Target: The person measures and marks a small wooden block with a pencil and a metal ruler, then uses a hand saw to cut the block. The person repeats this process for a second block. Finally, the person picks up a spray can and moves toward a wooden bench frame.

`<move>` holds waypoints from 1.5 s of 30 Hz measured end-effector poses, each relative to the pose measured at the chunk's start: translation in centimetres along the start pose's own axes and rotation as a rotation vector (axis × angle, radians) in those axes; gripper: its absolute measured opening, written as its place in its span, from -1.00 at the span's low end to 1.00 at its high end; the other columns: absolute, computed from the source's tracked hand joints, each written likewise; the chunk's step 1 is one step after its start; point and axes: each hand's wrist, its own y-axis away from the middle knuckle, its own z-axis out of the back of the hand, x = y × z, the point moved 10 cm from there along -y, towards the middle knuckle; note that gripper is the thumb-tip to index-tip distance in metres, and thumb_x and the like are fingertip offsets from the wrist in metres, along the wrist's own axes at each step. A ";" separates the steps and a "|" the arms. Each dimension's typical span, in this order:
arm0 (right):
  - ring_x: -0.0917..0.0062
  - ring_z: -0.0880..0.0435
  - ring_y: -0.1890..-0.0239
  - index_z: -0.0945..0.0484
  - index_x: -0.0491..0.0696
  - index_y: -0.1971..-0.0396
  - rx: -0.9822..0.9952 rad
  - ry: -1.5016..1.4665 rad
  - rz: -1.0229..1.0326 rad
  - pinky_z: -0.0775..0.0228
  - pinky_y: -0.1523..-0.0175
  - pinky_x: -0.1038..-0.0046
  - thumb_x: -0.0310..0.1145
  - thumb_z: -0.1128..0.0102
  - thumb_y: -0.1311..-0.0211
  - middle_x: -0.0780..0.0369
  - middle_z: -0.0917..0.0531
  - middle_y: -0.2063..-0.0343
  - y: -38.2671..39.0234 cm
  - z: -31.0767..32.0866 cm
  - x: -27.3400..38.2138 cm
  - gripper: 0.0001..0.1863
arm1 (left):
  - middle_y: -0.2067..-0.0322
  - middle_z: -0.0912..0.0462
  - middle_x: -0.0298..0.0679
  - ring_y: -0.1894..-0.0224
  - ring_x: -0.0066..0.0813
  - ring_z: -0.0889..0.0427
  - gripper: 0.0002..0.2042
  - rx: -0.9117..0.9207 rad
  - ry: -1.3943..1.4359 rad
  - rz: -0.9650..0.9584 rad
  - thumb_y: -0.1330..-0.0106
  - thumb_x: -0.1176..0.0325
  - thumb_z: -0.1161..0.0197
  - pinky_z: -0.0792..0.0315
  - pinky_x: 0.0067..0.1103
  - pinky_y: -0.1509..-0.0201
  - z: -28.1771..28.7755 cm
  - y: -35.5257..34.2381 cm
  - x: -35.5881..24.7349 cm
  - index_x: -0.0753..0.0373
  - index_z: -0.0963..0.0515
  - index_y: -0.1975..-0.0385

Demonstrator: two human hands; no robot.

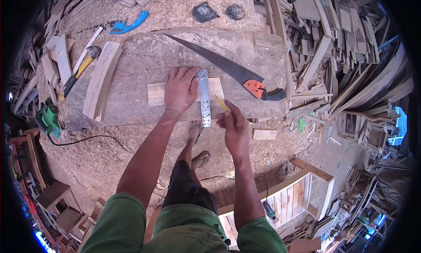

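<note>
I can read no word or number clearly. Across the front of my green shirt (pixel 193 215) run a few lines of small dark print (pixel 204 235), bent by the cloth and too fine to make out. The dark tape measure (pixel 204 12) has a pale mark on its case, too blurred for me to tell what it says. The saw (pixel 219 63) shows dark marks on its orange part; whether they are letters, I cannot tell. My square (pixel 205 99) is mottled, any scale on it unreadable.
</note>
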 end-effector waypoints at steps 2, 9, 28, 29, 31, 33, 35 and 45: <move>0.22 -0.88 0.36 -0.64 -0.11 -0.37 -0.054 0.216 0.151 -0.68 0.20 0.16 -0.44 -0.18 -0.64 0.02 -0.82 0.39 -2.3 -0.9 1.6 -0.60 | -0.06 -0.71 -0.23 -0.19 -0.08 -0.59 -0.63 -0.015 -0.041 -0.011 -0.45 0.27 -0.37 -0.43 -0.16 -0.35 0.0 0.0 -0.5 0.11 -0.73 -0.22; -0.11 -0.83 0.34 -0.71 -0.04 -0.23 -0.101 0.656 0.360 -0.64 0.22 -0.11 -0.48 -0.22 -0.51 -0.08 -0.80 0.39 -5.7 -3.9 4.2 -0.64 | -0.04 -0.69 -0.23 -0.18 -0.13 -0.59 -0.64 -0.072 -0.087 -0.056 -0.44 0.24 -0.35 -0.35 -0.08 -0.42 0.5 -0.1 -1.2 0.10 -0.73 -0.19; -0.10 -0.83 0.23 -0.71 0.07 -0.28 0.172 1.037 0.282 -0.64 0.14 -0.07 -0.51 -0.19 -0.51 -0.08 -0.81 0.29 -2.6 -2.6 5.3 -0.58 | -0.03 -0.68 -0.24 -0.19 -0.13 -0.58 -0.67 -0.078 -0.102 -0.062 -0.47 0.23 -0.31 -0.30 -0.05 -0.49 0.8 0.0 -1.3 0.10 -0.72 -0.18; -0.03 -0.85 0.21 -0.69 0.05 -0.29 0.228 1.023 0.292 -0.67 0.12 -0.02 -0.50 -0.18 -0.52 -0.05 -0.82 0.27 -1.4 -2.1 5.0 -0.58 | -0.04 -0.68 -0.23 -0.19 -0.13 -0.58 -0.67 -0.079 -0.108 -0.062 -0.47 0.23 -0.31 -0.30 -0.05 -0.50 0.8 0.0 -1.3 0.10 -0.72 -0.17; 0.10 -0.89 0.18 -0.66 0.01 -0.31 0.324 1.002 0.304 -0.73 0.07 0.08 -0.50 -0.16 -0.52 0.00 -0.84 0.22 1.3 -0.4 4.9 -0.58 | -0.04 -0.68 -0.23 -0.19 -0.13 -0.58 -0.67 -0.085 -0.104 -0.074 -0.47 0.23 -0.31 -0.30 -0.05 -0.51 0.6 -0.1 -1.7 0.09 -0.73 -0.17; 0.26 -0.88 0.17 -0.63 -0.03 -0.31 0.183 0.449 0.030 -0.72 0.05 0.17 -0.41 -0.17 -0.63 0.08 -0.84 0.23 2.7 3.3 5.7 -0.65 | -0.07 -0.71 -0.24 -0.19 -0.10 -0.61 -0.64 -0.085 -0.108 -0.064 -0.47 0.23 -0.33 -0.31 -0.06 -0.51 0.6 -0.1 -1.5 0.05 -0.72 -0.24; 0.44 -0.83 0.17 -0.57 -0.14 -0.30 0.062 -0.121 -0.091 -0.71 -0.01 0.31 -0.23 -0.16 -0.78 0.17 -0.82 0.24 5.1 5.8 8.2 -0.65 | -0.07 -0.72 -0.24 -0.19 -0.10 -0.61 -0.64 -0.074 -0.123 -0.062 -0.48 0.23 -0.33 -0.32 -0.06 -0.51 0.6 0.3 -0.9 0.04 -0.72 -0.23; 0.57 -0.51 0.16 -0.58 0.04 0.08 -0.200 -1.075 0.528 -0.47 0.11 0.40 -0.59 -0.56 -0.27 0.35 -0.58 0.16 21.7 20.3 27.6 -0.65 | -0.26 -0.66 -0.04 -0.30 0.10 -0.60 -0.49 -0.302 -0.538 0.166 -0.48 0.11 -0.41 -0.44 -0.01 -0.40 6.7 -0.4 8.2 0.08 -0.65 -0.38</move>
